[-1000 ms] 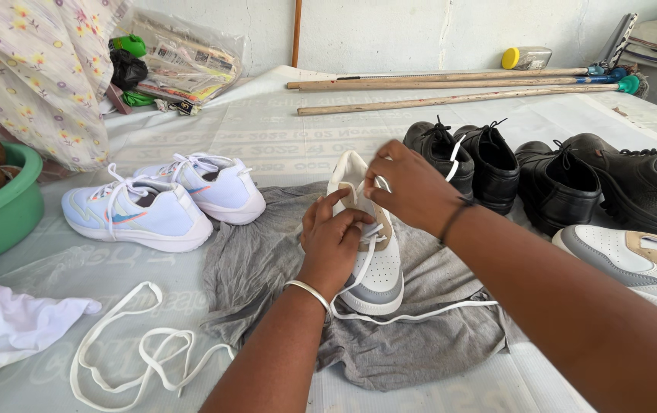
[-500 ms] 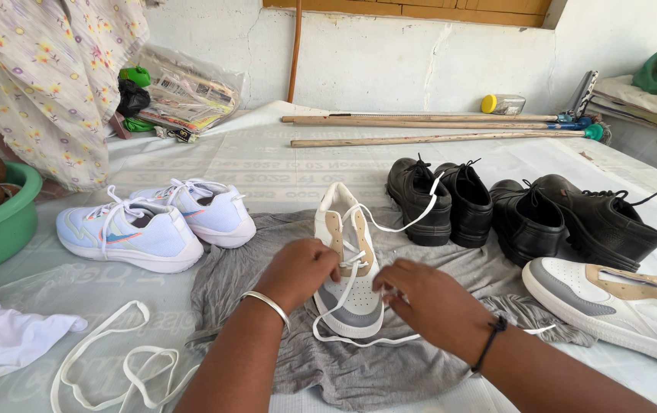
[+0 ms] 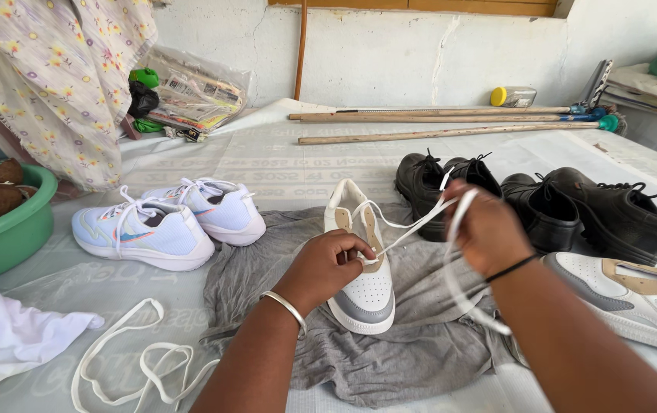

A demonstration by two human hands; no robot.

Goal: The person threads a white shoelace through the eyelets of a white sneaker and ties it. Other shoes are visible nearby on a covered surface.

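One white sneaker (image 3: 359, 264) with a grey toe band lies on a crumpled grey cloth (image 3: 389, 336) at the centre of the counter (image 3: 282, 153). The left hand (image 3: 327, 264) grips its tongue area; the right hand (image 3: 485, 229) pinches a flat white lace (image 3: 412, 226) pulled taut to the right. Two pale blue sneakers (image 3: 167, 222) sit left, four black leather shoes (image 3: 542, 203) far right, a loose lace (image 3: 137, 363) near left, three wooden poles (image 3: 435, 122) by the cracked white wall.
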